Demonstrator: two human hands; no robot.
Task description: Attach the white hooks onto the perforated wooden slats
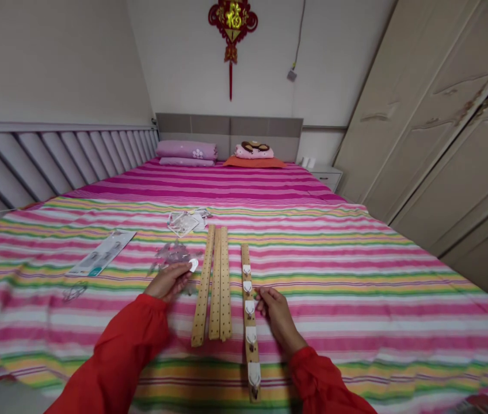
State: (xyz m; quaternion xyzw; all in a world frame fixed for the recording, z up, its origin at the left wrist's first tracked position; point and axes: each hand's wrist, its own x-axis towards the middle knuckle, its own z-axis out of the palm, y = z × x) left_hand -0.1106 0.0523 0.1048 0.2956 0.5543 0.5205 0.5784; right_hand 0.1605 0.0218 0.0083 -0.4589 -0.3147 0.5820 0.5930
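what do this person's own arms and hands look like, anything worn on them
Both arms wear long, loose sleeves in plain bright red: the left sleeve and the right sleeve end around the wrists, with no lettering or pattern showing. The left hand and right hand are bare, with no gloves; no watch or bracelet can be seen.

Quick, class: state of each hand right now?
Left hand: holding a small white rounded piece.
Right hand: curled beside a long tan wooden strip; hold cannot be told.
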